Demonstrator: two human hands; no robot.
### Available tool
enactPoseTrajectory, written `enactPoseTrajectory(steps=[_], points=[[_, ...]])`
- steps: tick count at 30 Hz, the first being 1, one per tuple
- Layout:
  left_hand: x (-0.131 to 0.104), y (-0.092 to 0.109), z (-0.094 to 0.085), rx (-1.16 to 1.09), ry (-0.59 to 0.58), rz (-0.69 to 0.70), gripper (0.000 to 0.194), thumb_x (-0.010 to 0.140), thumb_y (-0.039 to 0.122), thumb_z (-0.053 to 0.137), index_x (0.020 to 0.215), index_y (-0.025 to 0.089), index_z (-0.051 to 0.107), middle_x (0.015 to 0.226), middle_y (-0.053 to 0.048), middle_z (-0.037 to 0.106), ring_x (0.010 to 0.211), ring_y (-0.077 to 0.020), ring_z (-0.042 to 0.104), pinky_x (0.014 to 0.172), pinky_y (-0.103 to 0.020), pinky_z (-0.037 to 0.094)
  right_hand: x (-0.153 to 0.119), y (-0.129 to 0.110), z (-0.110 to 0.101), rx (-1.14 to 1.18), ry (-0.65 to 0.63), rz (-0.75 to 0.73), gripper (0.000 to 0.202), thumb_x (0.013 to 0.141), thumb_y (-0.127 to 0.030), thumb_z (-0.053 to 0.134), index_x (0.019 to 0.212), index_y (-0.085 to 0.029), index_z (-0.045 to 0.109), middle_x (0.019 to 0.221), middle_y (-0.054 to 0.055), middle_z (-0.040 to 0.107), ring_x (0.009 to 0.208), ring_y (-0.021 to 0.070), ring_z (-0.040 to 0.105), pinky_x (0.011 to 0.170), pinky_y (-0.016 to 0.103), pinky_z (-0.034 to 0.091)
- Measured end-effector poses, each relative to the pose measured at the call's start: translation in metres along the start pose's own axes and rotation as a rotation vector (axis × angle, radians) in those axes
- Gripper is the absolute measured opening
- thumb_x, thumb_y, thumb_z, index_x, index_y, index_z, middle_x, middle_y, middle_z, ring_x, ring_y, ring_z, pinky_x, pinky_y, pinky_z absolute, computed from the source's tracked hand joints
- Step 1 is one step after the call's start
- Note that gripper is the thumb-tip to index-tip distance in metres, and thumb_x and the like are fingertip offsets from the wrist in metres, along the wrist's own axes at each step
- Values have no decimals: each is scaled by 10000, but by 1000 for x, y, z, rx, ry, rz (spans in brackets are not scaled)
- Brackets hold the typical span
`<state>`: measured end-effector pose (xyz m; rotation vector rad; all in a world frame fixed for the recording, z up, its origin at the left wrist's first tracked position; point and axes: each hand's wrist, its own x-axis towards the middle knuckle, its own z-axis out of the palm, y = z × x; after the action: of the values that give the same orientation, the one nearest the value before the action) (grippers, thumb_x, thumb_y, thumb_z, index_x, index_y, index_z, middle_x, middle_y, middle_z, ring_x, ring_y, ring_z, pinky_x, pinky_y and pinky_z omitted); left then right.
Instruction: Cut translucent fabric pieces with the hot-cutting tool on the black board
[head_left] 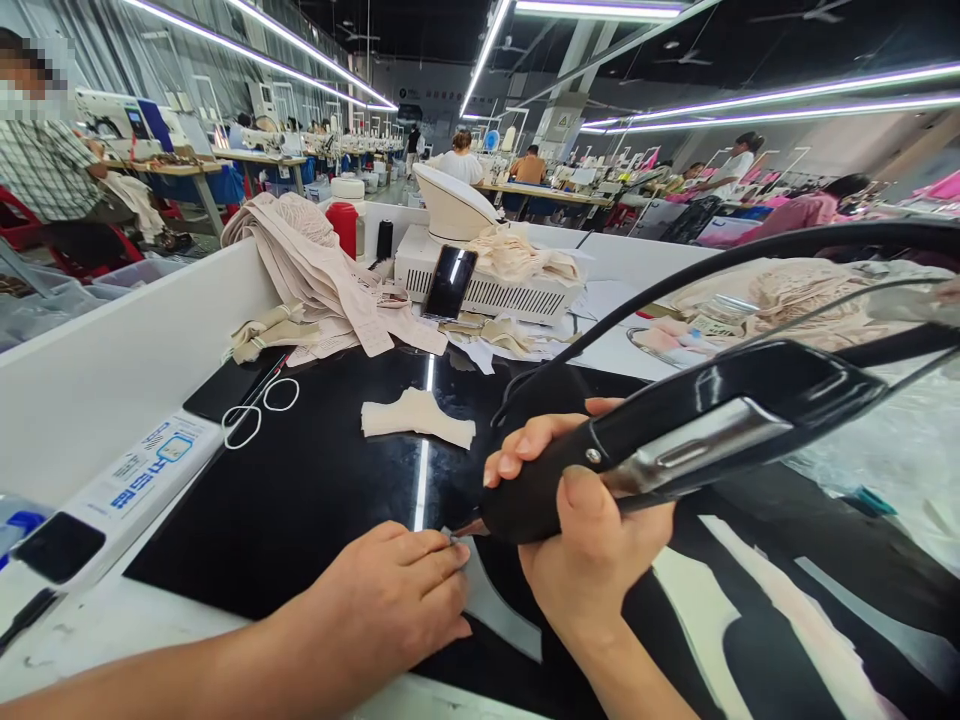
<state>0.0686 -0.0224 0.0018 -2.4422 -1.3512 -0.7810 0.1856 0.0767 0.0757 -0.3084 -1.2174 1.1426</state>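
The right hand (600, 530) is gripping the black tool (637, 440), fingers wrapped round it, while the left hand (382, 590) is pressing the grey strip (499, 610) against the black board (292, 520).

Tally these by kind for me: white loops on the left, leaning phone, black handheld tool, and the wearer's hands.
White loops: 2
Leaning phone: 1
Black handheld tool: 1
Hands, left hand and right hand: 2
Total: 6

The phone (450, 282) stands behind the fabric piece (418, 418).
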Motion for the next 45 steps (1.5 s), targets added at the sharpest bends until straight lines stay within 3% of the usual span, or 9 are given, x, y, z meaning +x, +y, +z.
enactPoseTrajectory(steps=[12, 20, 25, 32, 38, 45], points=[[-1, -1, 0, 23, -44, 11, 233, 1049, 370, 554, 1029, 167, 668, 1185, -19, 742, 1102, -148, 662, 741, -284, 502, 1, 3, 2, -19, -23, 24, 364, 851, -340, 775, 1122, -277, 540, 788, -55, 651, 582, 133, 622, 518, 293, 558], [5, 1, -21, -117, -72, -29, 370, 1060, 500, 455, 1095, 191, 656, 1196, -52, 725, 1070, -227, 678, 771, -348, 501, -1, -33, -15, -97, 47, 25, 404, 790, -388, 822, 1087, -271, 575, 762, -60, 652, 541, 138, 624, 466, 283, 560], [2, 0, -22, -80, -105, 13, 342, 1064, 468, 463, 1118, 186, 649, 1213, -77, 721, 1076, -244, 678, 803, -368, 515, -14, -52, -33, -152, 83, 40, 412, 761, -404, 836, 1074, -272, 603, 740, -45, 649, 521, 156, 612, 436, 301, 546], [1, -2, -20, -56, -56, 40, 323, 1092, 380, 420, 1075, 184, 676, 1144, -45, 739, 1054, -209, 666, 840, -333, 512, -21, -55, -42, -163, 111, 25, 382, 786, -382, 828, 1089, -282, 620, 760, -34, 640, 541, 162, 614, 457, 321, 545], [4, -1, -18, -22, 16, 70, 199, 1066, 285, 509, 1072, 181, 678, 1112, -7, 742, 1097, -192, 640, 1055, -362, 445, -22, -55, -42, -171, 105, -7, 386, 802, -393, 819, 1103, -289, 602, 766, -36, 638, 541, 166, 609, 465, 336, 537], [22, 6, -15, -104, -141, 64, 204, 1045, 324, 546, 1133, 172, 648, 1032, -43, 698, 986, -191, 650, 906, -352, 527, -22, -49, -46, -160, 106, -19, 354, 835, -356, 782, 1110, -279, 574, 788, -36, 644, 541, 151, 607, 479, 325, 536]])
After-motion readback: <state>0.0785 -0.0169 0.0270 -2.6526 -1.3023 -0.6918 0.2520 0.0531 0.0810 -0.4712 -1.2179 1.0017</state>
